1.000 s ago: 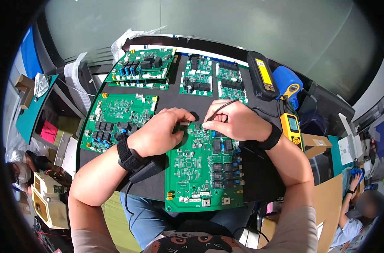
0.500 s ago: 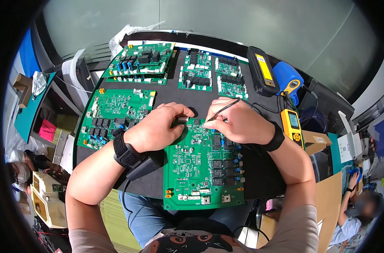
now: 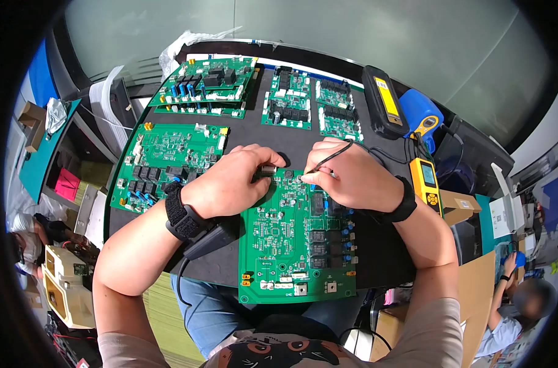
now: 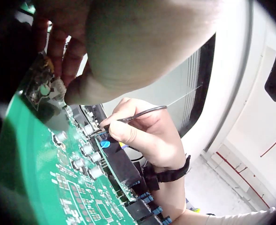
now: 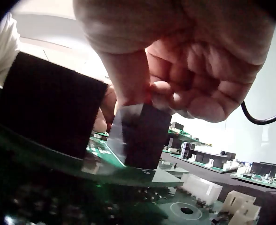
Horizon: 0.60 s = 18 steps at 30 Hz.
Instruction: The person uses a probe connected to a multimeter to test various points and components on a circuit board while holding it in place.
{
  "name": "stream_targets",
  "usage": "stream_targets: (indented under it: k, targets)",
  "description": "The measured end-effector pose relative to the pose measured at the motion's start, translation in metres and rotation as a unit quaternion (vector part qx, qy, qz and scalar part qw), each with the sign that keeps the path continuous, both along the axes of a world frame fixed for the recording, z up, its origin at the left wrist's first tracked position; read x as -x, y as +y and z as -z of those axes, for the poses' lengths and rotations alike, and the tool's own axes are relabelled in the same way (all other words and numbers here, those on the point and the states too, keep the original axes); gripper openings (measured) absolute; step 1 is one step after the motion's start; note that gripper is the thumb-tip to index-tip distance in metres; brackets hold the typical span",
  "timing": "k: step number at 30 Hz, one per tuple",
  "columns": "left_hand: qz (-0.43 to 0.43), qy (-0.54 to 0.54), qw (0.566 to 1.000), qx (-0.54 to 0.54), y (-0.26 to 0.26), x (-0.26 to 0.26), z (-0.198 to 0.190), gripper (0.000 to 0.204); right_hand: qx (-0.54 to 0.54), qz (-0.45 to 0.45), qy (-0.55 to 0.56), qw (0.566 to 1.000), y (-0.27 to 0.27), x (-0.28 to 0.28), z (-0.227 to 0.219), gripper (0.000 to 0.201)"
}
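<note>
A large green circuit board (image 3: 273, 245) lies in front of me on the dark work surface. At its far left corner my left hand (image 3: 223, 187) grips the board, with the thumb by a pale multi-pin connector (image 4: 59, 88) and the other fingers behind in the left wrist view. My right hand (image 3: 355, 178) pinches the end of a thin black cable (image 4: 149, 111) between thumb and index finger. Its fingertips are right at small parts near the board's far edge. Tall black components (image 5: 142, 133) partly hide those fingertips in the right wrist view.
Further green boards lie left (image 3: 168, 156), stacked at back left (image 3: 208, 89) and at back centre (image 3: 288, 98). At right are a black case (image 3: 383, 101), a blue device (image 3: 417, 113) and a yellow handheld meter (image 3: 425, 181). Another person (image 3: 503, 325) is at far right.
The head view has shifted slightly. My right fingertips have moved a little to the right along the board's far edge, still pinching the cable. My left hand stays at the same corner.
</note>
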<state>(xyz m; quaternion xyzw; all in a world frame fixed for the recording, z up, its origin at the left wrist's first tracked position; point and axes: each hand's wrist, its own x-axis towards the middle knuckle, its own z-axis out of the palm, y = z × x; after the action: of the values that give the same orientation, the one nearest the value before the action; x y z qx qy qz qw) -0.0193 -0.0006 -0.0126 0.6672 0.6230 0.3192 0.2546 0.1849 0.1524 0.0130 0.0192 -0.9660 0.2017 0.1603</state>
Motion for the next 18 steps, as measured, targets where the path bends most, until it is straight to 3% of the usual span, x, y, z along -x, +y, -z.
stream_targets:
  k: [18]
  targets:
    - [-0.001,0.011,1.000,-0.004,-0.0001,-0.0003,0.0003,0.034,0.017,0.007,-0.005,1.000,0.0048,0.0024,0.0021,0.013]
